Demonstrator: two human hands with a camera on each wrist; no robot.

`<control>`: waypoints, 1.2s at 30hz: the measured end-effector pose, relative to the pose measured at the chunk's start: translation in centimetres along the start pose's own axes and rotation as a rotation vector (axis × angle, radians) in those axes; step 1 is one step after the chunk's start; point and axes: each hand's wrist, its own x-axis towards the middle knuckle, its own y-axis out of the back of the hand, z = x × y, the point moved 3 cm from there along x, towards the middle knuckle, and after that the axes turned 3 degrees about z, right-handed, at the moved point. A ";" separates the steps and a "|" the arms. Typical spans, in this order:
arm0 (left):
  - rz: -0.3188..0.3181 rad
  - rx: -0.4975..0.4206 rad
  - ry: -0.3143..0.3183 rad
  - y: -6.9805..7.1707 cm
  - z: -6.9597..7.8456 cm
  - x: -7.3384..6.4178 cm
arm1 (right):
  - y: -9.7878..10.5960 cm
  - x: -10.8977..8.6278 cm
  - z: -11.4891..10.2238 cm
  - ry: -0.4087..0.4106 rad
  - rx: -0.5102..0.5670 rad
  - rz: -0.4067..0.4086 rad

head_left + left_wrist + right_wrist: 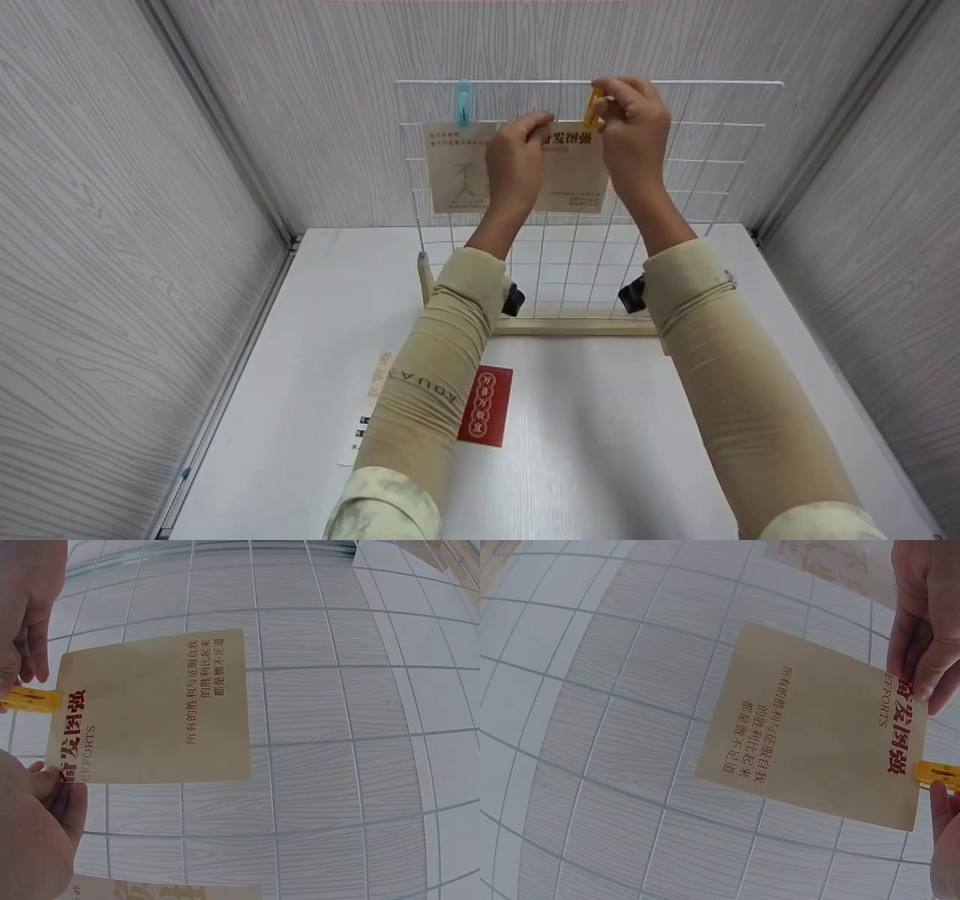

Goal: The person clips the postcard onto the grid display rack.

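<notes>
A beige card [157, 712] with dark red lettering hangs against the white wire grid rack [697, 160]. My left hand [516, 161] pinches its upper left corner between thumb and fingers. At the card's top edge, right of the middle, sits a yellow clothespin [34, 698], and my right hand [636, 131] grips it. The clothespin's tip overlaps the card's edge in both wrist views. To the left, another beige card [456, 176] hangs under a light blue clothespin [463, 103], partly hidden behind my left hand in the head view.
The rack stands in a wooden base [577, 327] on the white table [600, 420]. A red card [486, 405] with pale characters lies in front, partly beneath my left forearm. Farther left, a paler printed card [381, 367] is mostly covered by that arm. Wood-grain panels [97, 225] enclose the sides and back.
</notes>
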 end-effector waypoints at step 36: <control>-0.038 -0.028 0.000 0.6 0.0 -0.8 | 0.4 -0.6 -0.1 0.087 -0.274 -0.050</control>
